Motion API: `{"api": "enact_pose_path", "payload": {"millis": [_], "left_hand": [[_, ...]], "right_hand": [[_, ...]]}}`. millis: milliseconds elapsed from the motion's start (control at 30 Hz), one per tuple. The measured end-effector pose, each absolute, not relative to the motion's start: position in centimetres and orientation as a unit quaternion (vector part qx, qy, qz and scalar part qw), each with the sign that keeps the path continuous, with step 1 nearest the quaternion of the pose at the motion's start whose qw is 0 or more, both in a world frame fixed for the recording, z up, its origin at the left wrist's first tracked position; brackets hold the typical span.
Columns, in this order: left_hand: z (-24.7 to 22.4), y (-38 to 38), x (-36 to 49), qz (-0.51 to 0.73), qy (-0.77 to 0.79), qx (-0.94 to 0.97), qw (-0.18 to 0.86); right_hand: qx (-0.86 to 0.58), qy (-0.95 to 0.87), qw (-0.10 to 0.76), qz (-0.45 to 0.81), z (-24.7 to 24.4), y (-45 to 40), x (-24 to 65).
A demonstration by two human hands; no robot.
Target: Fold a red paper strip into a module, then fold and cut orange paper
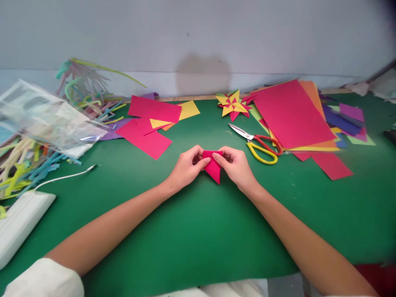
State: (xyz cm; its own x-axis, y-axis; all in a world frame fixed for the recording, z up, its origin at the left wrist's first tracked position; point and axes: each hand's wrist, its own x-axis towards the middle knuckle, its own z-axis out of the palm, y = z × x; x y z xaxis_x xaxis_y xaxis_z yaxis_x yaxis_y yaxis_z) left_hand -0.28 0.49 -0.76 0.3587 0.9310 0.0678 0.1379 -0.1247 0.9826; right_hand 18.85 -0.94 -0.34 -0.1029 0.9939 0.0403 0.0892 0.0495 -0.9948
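Between my two hands is a small piece of folded red paper (214, 170), its pointed end hanging down toward me. My left hand (189, 167) pinches its left side, thumb on top. On the right side, my right hand (234, 165) grips it the same way, the thumb pressed on the upper edge. The fingers behind the paper are partly hidden. Scissors (258, 144) with one red and one yellow handle lie beyond my right hand, blades pointing to the back left. Behind them sits a folded paper star (234, 104) in yellow, red and green.
Red rectangles of paper (150, 138) overlap a yellow piece (190, 109) at the back left. A stack of large coloured sheets (291, 117) lies at the right. Fuzzy coloured stems (18, 169), a clear plastic bag (49, 109) and a white power bank (26, 222) with a cable crowd the left.
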Motion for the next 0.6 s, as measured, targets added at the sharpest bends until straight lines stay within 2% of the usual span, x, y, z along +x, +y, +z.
{"api": "enact_pose_path", "payload": {"millis": [333, 600], "left_hand": [[-0.27, 0.90, -0.15, 0.434, 0.389, 0.599, 0.548], [-0.24, 0.88, -0.28, 0.426, 0.387, 0.600, 0.557]], "right_hand": [[-0.429, -0.563, 0.433, 0.559, 0.22, -0.84, 18.91], [-0.447, -0.630, 0.384, 0.506, 0.50, -0.83, 19.33]]}}
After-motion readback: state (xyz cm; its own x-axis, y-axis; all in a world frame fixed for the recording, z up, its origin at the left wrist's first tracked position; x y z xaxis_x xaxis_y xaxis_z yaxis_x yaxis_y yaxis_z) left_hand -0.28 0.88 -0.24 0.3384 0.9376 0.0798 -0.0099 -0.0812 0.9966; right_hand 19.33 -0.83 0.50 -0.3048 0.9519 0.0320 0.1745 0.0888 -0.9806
